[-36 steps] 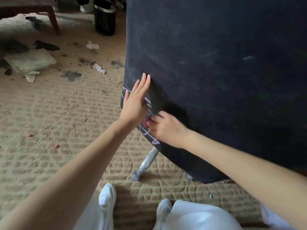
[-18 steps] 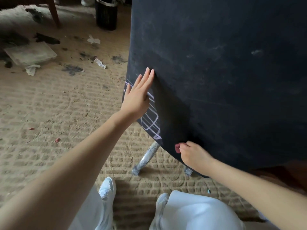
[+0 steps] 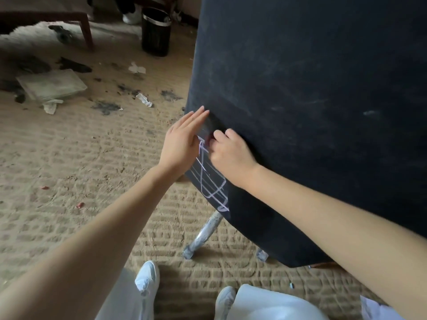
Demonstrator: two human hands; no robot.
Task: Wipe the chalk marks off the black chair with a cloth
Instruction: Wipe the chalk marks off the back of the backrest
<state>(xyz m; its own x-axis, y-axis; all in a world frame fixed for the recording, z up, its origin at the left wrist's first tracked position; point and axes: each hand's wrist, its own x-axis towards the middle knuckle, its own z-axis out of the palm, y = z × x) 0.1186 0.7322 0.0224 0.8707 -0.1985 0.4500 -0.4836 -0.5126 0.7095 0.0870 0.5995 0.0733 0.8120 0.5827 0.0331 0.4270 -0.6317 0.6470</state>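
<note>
The black chair (image 3: 312, 100) fills the right half of the head view, its curved back toward me. White chalk marks (image 3: 213, 183), crossed lines and loops, run down its lower left edge. My left hand (image 3: 182, 139) lies flat with straight fingers against the chair's edge, just above the marks. My right hand (image 3: 228, 153) presses on the chair beside it, fingers curled around a small red piece (image 3: 209, 140) that barely shows at the fingertips. No cloth is in sight.
A chrome chair leg (image 3: 204, 234) slants to the woven beige carpet (image 3: 80, 181). A black bin (image 3: 156, 32), a grey slab (image 3: 52, 85), paper scraps and dark stains lie at the back left. My white shoes (image 3: 147, 277) stand below.
My right hand has climbed from the chair's lower rim up to the top of the chalk marks, next to my left hand. The left hand stayed flat on the edge.
</note>
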